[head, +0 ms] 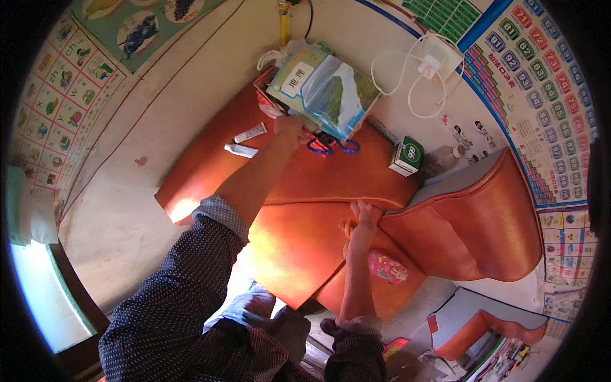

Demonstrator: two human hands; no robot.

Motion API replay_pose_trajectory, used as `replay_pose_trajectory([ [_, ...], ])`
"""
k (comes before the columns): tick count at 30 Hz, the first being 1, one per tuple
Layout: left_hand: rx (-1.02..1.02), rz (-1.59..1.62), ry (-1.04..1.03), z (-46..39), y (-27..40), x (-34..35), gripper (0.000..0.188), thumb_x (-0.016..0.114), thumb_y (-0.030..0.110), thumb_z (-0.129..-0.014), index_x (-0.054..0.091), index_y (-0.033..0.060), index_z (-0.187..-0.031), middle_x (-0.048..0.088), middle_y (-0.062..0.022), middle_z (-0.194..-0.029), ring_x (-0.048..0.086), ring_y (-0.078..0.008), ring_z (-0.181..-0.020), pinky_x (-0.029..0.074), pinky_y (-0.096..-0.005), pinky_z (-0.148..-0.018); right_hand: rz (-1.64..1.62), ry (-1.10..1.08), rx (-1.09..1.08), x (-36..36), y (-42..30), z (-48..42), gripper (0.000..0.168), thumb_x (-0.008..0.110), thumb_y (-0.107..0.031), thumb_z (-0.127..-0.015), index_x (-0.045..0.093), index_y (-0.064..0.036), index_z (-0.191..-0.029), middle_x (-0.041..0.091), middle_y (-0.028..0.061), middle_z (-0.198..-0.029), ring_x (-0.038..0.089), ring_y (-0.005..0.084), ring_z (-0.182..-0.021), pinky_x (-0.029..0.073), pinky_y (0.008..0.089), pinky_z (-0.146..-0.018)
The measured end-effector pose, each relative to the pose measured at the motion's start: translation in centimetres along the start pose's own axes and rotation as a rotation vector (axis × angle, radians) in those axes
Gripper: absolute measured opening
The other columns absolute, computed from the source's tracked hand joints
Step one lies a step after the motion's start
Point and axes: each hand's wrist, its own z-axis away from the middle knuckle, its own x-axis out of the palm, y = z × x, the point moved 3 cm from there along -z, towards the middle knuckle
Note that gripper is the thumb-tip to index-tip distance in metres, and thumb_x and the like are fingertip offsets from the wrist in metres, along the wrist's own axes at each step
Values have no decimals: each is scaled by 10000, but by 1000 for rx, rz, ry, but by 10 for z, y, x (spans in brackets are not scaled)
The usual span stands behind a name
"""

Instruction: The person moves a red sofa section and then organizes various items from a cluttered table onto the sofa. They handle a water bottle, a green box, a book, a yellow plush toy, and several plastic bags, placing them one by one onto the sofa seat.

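My left hand (289, 126) reaches to the broad top of an orange leather-like sofa's backrest (305, 176). It is at the near side of a red basket (263, 90), partly under a landscape-covered book (329, 93) that bears writing. The book hides part of the fingers, so their grip is unclear. Blue-handled scissors (351, 146) stick out from under the book, just right of that hand. My right hand (362, 220) leans on the lower edge of the backrest, above the seat (296, 238). Its fingers and thumb are apart, with nothing seen in them.
Two white tubes (250, 132) lie left of the basket. A green-and-white box (406, 155) and a clear bottle (444, 158) stand at right. A pink patterned pouch-like item (387, 267) lies near my right forearm. A white charger cable (414, 71) hangs from the wall socket.
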Motion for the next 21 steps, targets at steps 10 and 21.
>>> replay_pose_trajectory([
  [10, -24, -96, -48, -33, 23, 10, 270, 508, 92, -857, 608, -86, -1033, 663, -228, -838, 681, -364, -691, 585, -502, -597, 197, 87, 230, -102, 110, 80, 344, 556, -292, -982, 622, 24, -1098, 674, 125, -886, 437, 87, -422, 503, 308, -481],
  [21, 198, 48, -288, 16, 16, -36, 210, 591, 214, -907, 593, 5, -888, 648, -106, -740, 672, -245, -695, 596, -402, -650, 229, 25, 253, -89, 131, 124, 290, 551, -197, -982, 623, 30, -1148, 673, 135, -893, 412, 77, -399, 531, 310, -512],
])
